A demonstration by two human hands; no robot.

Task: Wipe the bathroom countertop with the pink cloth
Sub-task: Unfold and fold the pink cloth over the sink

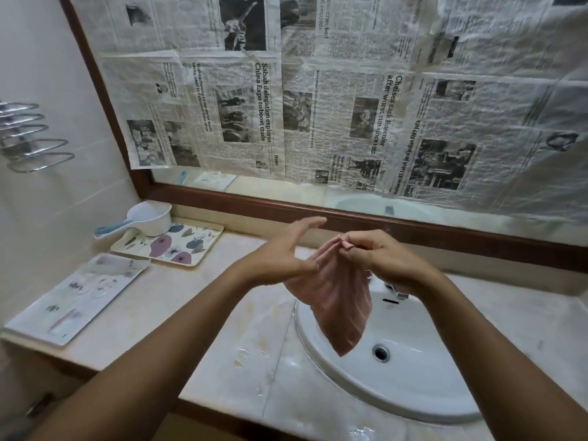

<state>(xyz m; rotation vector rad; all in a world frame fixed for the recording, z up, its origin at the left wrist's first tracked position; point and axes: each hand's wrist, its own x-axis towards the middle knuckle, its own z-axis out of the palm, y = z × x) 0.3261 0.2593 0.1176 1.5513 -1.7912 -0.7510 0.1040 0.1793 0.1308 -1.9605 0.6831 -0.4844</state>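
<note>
The pink cloth (pixel 337 307) hangs in the air over the left side of the white sink (pixel 413 370), tapering to a point near the drain. My right hand (pixel 378 259) pinches its top corner between thumb and fingers. My left hand (pixel 283 253) is just left of the cloth with its fingers spread, the thumb side touching or nearly touching the fabric; I cannot tell if it grips. The beige marble countertop (pixel 178 313) lies below, with wet spots (pixel 245 354) near the sink's left rim.
A floral tray (pixel 168 246) with a white scoop (pixel 146 218) on it stands at the back left. Nearer lies a flat white printed sheet (pixel 73 297). Newspaper covers the mirror (pixel 318 106) behind. A chrome wire rack (pixel 28 138) hangs on the left wall. The faucet (pixel 397 291) is partly hidden.
</note>
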